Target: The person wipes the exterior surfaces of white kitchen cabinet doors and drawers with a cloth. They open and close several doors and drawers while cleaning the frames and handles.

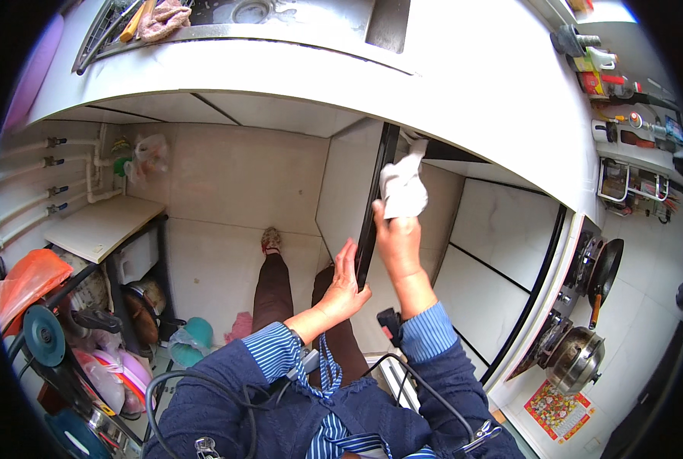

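Observation:
An open cabinet door (350, 183) with a black edge stands out from below the white countertop (467, 86). My left hand (341, 290) rests against the door's outer face and black edge, fingers extended and thumb at the edge. In my right hand (400, 235) is a white cloth (403, 186), held on the other side of the door, close to its black edge. The cloth's upper end reaches up to the dark cabinet opening below the counter. Part of the fingers of my right hand is hidden by the cloth.
Above is a steel sink (295, 14) with a brown rag (163, 20). A frying pan (605, 269) and a steel pot (575, 358) stand on the stove at right. A crowded shelf (106, 229) and a teal bin (192, 341) are at left. Cables hang before my chest.

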Motion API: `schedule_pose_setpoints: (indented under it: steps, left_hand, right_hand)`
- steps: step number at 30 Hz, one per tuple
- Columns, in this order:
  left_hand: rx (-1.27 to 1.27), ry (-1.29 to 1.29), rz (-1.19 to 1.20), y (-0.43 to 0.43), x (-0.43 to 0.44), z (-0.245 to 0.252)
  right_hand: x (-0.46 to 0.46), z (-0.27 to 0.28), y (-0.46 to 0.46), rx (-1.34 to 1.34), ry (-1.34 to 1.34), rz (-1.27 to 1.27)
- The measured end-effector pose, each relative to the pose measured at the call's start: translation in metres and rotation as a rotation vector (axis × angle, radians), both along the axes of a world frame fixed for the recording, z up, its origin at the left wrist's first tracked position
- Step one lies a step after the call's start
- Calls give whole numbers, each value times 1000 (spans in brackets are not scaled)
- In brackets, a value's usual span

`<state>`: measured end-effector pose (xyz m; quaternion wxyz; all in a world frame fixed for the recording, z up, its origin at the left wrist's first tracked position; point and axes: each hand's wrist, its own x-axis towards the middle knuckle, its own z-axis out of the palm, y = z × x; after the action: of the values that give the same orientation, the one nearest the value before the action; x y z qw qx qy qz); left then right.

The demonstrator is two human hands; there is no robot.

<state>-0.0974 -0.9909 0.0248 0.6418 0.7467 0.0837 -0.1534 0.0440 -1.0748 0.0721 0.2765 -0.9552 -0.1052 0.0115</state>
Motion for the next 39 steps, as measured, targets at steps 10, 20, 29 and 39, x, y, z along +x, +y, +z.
schedule_pose_setpoints:
  steps: [10, 20, 29, 39]
  left_hand:
    - [29, 8, -12, 7, -1, -2]
    - [4, 15, -14, 0, 0, 2]
    - [15, 21, -30, 2, 1, 5]
    - [19, 33, -47, 5, 3, 7]
  right_hand:
    - [38, 3, 15, -222, 40, 32]
    - [48, 10, 18, -294, -17, 17]
    - [45, 4, 10, -252, 187, -28]
    - [55, 9, 8, -215, 296, -38]
